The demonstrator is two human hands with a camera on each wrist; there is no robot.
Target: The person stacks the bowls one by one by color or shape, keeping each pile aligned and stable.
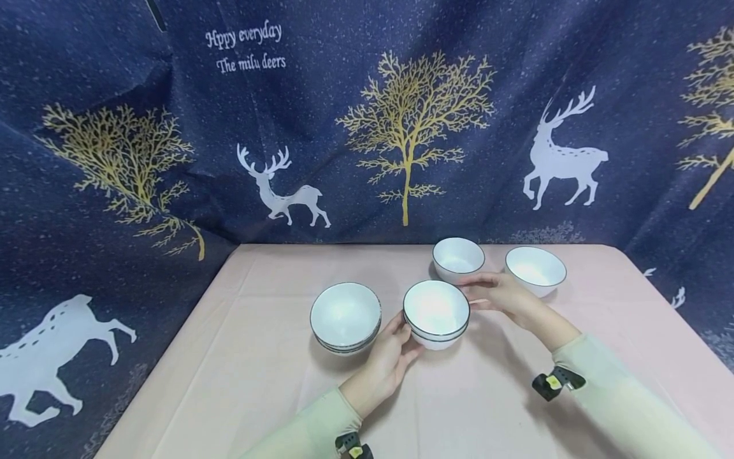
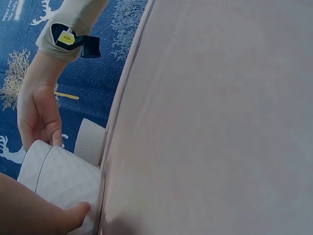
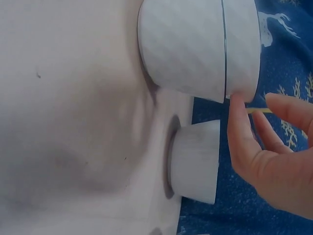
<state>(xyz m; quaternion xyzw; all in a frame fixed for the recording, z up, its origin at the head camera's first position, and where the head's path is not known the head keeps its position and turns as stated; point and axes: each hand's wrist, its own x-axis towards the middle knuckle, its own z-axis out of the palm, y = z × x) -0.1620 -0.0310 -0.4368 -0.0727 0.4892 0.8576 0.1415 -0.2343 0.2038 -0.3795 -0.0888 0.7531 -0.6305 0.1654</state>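
Item: two nested bowls [image 1: 436,312], about midway across the pink-covered table [image 1: 241,395], set in from its far edge. Left hand [image 1: 385,366]: fingers and thumb grasping the pair from the left. Right hand [image 1: 504,296]: fingers loosely extended, clasping nothing, a fingertip touching the upper bowl [image 3: 243,44] near the rim of the lower bowl [image 3: 183,49].

Handling note: we judge the step in hand to be seating one bowl inside the other. We would hold the lower one steady with the left hand, let the upper settle level, and ease the right fingertips off without nudging either rim askew.

Appearance: white, round, each with a thin dark rim; we find a faint diamond relief on the lower one's outer wall and a plain, pale interior above.

Also listed: a separate stack [image 1: 346,315] towards the left edge, just beside the pair, at least two bowls by its rims; a single bowl [image 1: 457,256] near the far edge; another single bowl [image 1: 536,268] towards the far right corner.
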